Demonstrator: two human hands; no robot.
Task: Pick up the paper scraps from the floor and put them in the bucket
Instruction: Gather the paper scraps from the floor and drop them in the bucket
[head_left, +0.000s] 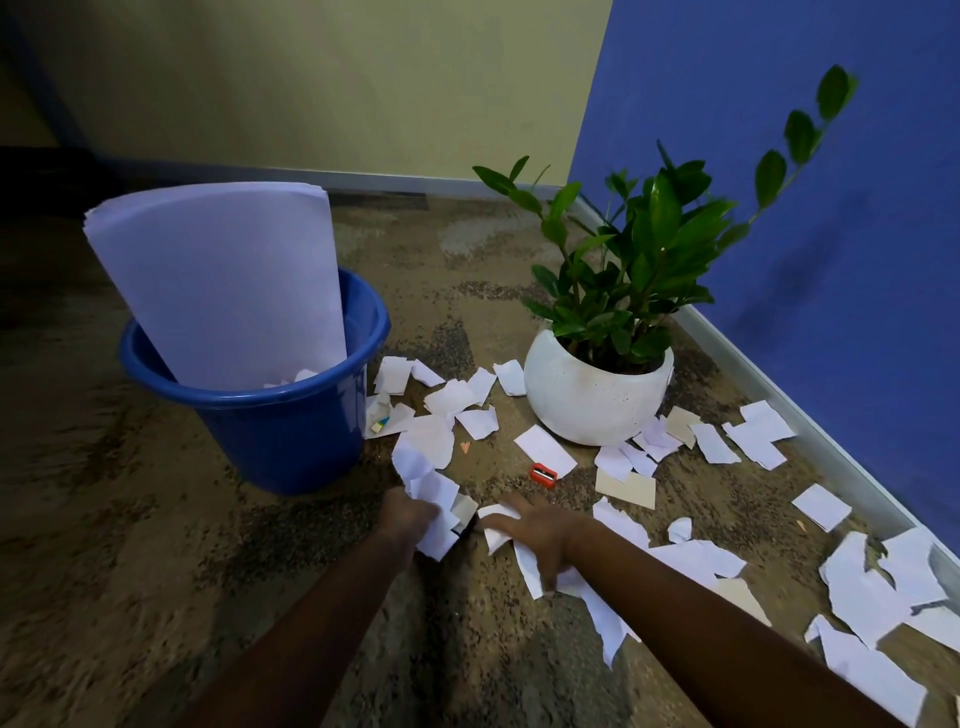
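two hands, side by side: left hand (410, 519) clutched a wad of torn white paper scraps (427, 483), fingers curled round it; right hand (537, 532), fingers spread, pressed flat on a long white paper strip (527, 565). round blue plastic bucket (291, 441) stood ahead-left, nearer the left hand.

Only the arms show from where I stand: the left forearm (322, 623) and right forearm (701, 613) are slender and bare as far up as can be seen. The left hand (408, 517) and right hand (540, 535) are bare too, the fingers slightly blurred.
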